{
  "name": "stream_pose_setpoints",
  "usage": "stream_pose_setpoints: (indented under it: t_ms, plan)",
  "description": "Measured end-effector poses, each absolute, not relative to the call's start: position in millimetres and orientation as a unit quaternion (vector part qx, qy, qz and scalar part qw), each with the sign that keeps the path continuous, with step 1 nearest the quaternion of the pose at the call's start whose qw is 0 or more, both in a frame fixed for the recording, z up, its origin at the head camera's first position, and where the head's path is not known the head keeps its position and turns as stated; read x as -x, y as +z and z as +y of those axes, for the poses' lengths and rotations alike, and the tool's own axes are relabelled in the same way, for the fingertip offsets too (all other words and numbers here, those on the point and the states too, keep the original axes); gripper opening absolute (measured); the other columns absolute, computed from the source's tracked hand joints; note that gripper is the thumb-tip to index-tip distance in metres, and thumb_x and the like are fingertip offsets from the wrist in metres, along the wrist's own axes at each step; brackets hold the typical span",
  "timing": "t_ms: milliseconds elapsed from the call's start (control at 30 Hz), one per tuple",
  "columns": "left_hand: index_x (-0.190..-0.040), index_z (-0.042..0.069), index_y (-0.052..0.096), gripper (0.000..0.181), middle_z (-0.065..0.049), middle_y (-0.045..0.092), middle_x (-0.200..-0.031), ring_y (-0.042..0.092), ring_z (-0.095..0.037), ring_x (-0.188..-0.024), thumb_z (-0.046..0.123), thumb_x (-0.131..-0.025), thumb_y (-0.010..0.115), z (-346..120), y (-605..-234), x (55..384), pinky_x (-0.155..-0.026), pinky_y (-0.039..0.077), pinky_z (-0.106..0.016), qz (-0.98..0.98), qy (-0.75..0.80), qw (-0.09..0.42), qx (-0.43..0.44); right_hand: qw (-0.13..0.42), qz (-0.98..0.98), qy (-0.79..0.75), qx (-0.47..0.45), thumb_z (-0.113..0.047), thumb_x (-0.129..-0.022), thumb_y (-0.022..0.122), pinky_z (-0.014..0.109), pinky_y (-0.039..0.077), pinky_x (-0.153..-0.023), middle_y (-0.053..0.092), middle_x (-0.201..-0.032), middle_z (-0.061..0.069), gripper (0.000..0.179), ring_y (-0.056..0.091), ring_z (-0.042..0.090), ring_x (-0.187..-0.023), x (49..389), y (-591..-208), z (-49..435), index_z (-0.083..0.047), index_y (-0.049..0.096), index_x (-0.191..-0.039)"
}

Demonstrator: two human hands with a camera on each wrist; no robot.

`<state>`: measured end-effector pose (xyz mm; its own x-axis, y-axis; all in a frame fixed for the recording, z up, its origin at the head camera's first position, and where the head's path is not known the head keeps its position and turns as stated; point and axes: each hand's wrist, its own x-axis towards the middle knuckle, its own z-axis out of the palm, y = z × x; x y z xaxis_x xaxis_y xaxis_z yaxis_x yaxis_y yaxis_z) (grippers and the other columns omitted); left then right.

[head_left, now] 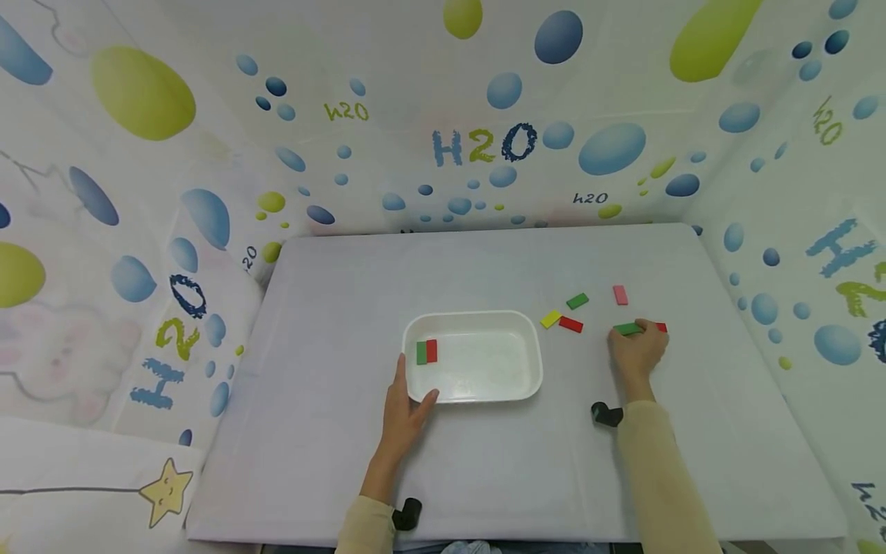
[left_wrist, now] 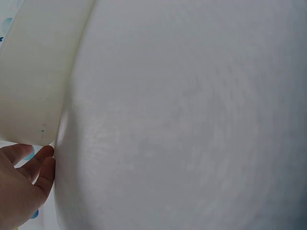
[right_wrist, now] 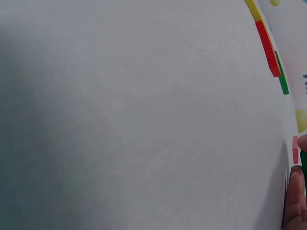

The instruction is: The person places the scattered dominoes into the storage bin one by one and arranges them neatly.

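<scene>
A white tray (head_left: 484,392) sits mid-table with a green block (head_left: 421,353) and a red block (head_left: 432,351) side by side near its left end. My left hand (head_left: 404,412) holds the tray's near left corner, thumb along the front rim and fingers by the left side; the left wrist view shows bent fingers (left_wrist: 44,175) against the tray's end. To the right, my right hand (head_left: 638,354) pinches a green block (head_left: 627,328) by its right end. Another red block (head_left: 661,327) shows just beyond that hand, partly hidden by it.
Between tray and right hand lie a yellow block (head_left: 551,318), a red block (head_left: 571,325) and a green block (head_left: 577,301). Farther back is a pink block (head_left: 620,295). Patterned cloth walls (head_left: 484,192) border the white table (head_left: 332,308) at the back and sides.
</scene>
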<state>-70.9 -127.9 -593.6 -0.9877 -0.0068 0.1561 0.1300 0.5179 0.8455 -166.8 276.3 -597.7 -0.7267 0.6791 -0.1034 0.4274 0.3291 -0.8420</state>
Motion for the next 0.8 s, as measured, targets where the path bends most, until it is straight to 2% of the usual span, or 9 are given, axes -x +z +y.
stream_pose_setpoints:
  t_ms: [100,233,333,400,533,800]
  plan:
    - [-0.155,0.0,0.014,0.091,-0.024,0.04,-0.15,0.042,-0.042,-0.133,0.03,-0.088,0.068,-127.6,-594.1,71.3,-0.108,0.031,-0.06,-0.87,-0.486,0.072,0.034,0.132,-0.801,0.474,0.34,-0.011,-0.085,0.064,0.041,0.04,-0.099,0.04,-0.136,0.024,0.052,0.042,0.032,-0.123,164.6,-598.0,276.9,0.004,0.05,-0.133]
    - [-0.156,0.002,0.014,0.091,-0.022,0.04,-0.151,0.04,-0.041,-0.135,0.03,-0.088,0.068,-127.0,-595.2,71.9,-0.11,0.03,-0.059,-0.87,-0.488,0.068,0.032,0.13,-0.79,0.494,0.338,-0.012,-0.086,0.066,0.021,0.042,-0.087,0.04,-0.135,0.018,0.051,0.053,0.01,-0.099,160.3,-595.3,275.9,-0.001,0.051,-0.133]
    - [-0.156,0.002,0.014,0.09,-0.021,0.04,-0.151,0.04,-0.04,-0.135,0.029,-0.089,0.067,-126.8,-595.7,72.3,-0.111,0.029,-0.058,-0.867,-0.492,0.067,0.033,0.14,-0.785,0.505,0.33,-0.011,-0.086,0.069,0.01,0.041,-0.079,0.042,-0.133,0.016,0.05,0.052,-0.005,-0.08,157.3,-593.7,274.8,-0.003,0.052,-0.132]
    - [-0.156,0.002,0.014,0.09,-0.021,0.04,-0.151,0.04,-0.04,-0.136,0.029,-0.089,0.067,-126.7,-596.2,72.7,-0.112,0.029,-0.058,-0.866,-0.495,0.067,0.033,0.15,-0.783,0.511,0.321,-0.009,-0.086,0.07,0.006,0.041,-0.075,0.043,-0.13,0.015,0.05,0.049,-0.011,-0.075,155.8,-592.1,273.1,-0.003,0.052,-0.132]
    - [-0.156,0.002,0.014,0.089,-0.021,0.041,-0.15,0.041,-0.04,-0.134,0.029,-0.089,0.067,-126.7,-596.6,72.5,-0.11,0.03,-0.059,-0.867,-0.493,0.067,0.031,0.172,-0.777,0.525,0.302,-0.007,-0.084,0.073,0.004,0.042,-0.071,0.045,-0.125,0.01,0.051,0.049,-0.01,-0.075,152.9,-583.9,266.3,-0.002,0.053,-0.131]
    - [-0.156,0.002,0.015,0.09,-0.023,0.042,-0.148,0.043,-0.041,-0.131,0.029,-0.089,0.068,-125.9,-594.3,72.5,-0.109,0.031,-0.059,-0.87,-0.489,0.068,0.027,0.223,-0.765,0.556,0.236,-0.003,-0.083,0.074,0.005,0.044,-0.073,0.044,-0.113,-0.004,0.051,0.053,-0.002,-0.085,148.4,-561.5,249.8,0.0,0.054,-0.13]
